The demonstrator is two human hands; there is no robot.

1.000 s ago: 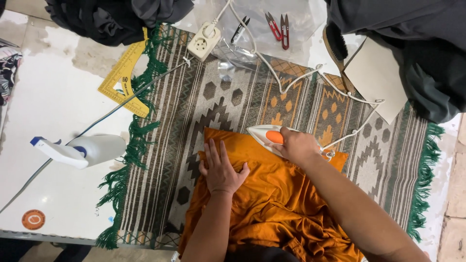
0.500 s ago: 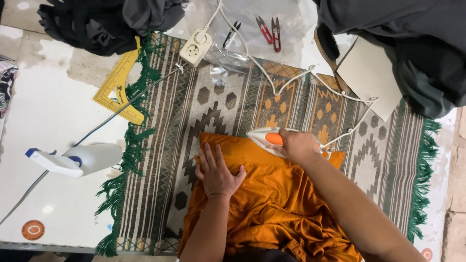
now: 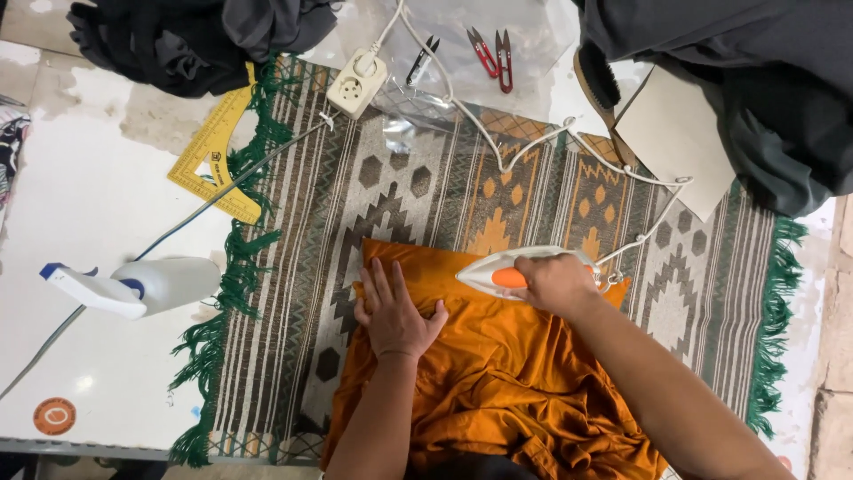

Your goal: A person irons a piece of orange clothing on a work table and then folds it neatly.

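Our right hand has fingers clenched round the iron handle, sole on the orange cloth. Left hand lies flat, fingers released, pinning the cloth on the patterned rug. Cloth looks soft, slippery; iron probably heavy, handle-only.

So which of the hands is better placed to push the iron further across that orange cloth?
Right. The right hand already grips the white iron's orange handle on the orange cloth. The left hand lies flat, pinning the cloth, apart from the iron.
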